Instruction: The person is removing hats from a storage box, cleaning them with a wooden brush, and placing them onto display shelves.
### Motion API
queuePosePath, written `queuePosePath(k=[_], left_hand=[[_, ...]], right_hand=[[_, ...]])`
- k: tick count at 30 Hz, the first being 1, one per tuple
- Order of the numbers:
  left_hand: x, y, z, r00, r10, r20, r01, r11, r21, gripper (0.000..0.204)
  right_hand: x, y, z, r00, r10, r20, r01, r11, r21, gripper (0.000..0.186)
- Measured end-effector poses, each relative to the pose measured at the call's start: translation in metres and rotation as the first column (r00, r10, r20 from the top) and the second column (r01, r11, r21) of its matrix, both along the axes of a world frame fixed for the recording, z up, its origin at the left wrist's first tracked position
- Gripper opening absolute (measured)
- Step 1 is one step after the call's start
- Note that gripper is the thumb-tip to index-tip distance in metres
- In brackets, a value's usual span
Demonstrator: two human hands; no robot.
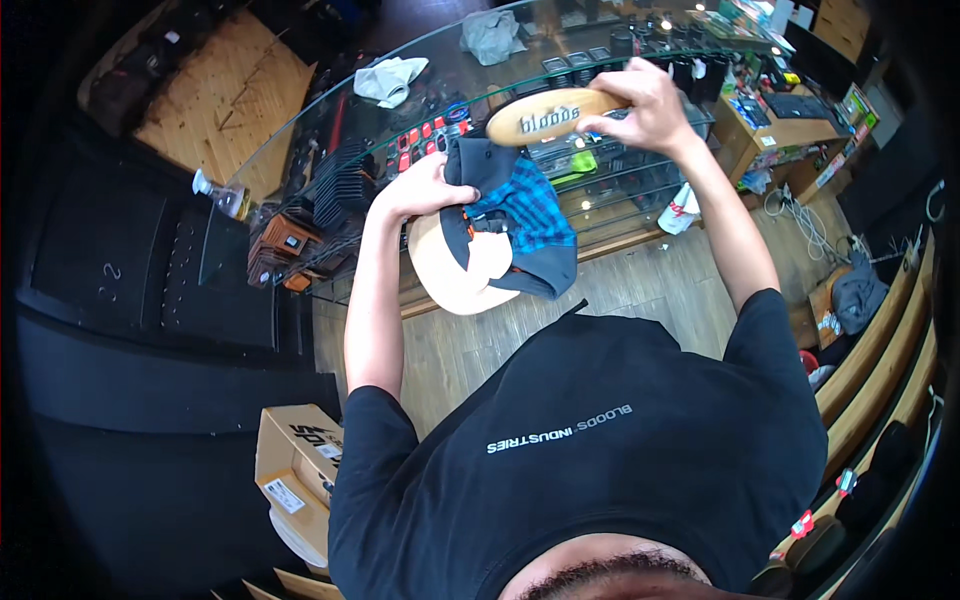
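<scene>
My left hand (428, 190) is closed on the edge of a dark baseball cap (550, 270), which hangs tilted in front of the glass counter. The inside of the cap faces me and shows a blue plaid lining. Its beige brim (435, 265) points down toward the lower left. In my right hand (645, 108), fingers wrapped round one end, is an oval wooden brush (545, 115) with dark lettering on its back. The brush lies just above the top of the cap. Its underside is hidden, and I cannot tell whether it touches the fabric.
The glass display counter (330, 130) carries a white cloth (390, 80), a crumpled grey cloth (492, 37) and many small goods. A bottle (232, 198) stands at its left end. A white bottle (680, 210) is at lower right. A cardboard box (295, 460) sits left; cables (800, 225) trail right.
</scene>
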State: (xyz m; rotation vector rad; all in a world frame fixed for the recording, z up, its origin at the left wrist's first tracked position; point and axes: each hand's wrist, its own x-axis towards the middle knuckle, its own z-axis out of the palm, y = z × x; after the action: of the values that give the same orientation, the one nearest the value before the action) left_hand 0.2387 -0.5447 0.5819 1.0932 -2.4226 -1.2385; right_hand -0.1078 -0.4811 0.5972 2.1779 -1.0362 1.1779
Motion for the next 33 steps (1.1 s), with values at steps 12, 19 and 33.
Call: queuePosePath(k=[12,19,33], left_hand=[[-0.04,0.031,-0.008,0.995,-0.093,-0.046,0.094,0.995,0.029,0.034],[-0.025,0.01,-0.05,0.89,0.39,-0.234,-0.429,0.892,-0.143,0.038],[0.003,0.053,-0.075,0.497,0.611,-0.617,-0.867,0.384,-0.318,0.033]], right_hand=[[-0.017,-0.001,-0.012,0.916,-0.294,0.271,0.204,0.927,0.315,0.047],[0.001,0.057,-0.026,0.853,-0.176,0.491,-0.111,0.858,0.501,0.04],[0.012,0.056,-0.064,0.778,-0.601,0.182,0.494,0.764,0.415,0.044]])
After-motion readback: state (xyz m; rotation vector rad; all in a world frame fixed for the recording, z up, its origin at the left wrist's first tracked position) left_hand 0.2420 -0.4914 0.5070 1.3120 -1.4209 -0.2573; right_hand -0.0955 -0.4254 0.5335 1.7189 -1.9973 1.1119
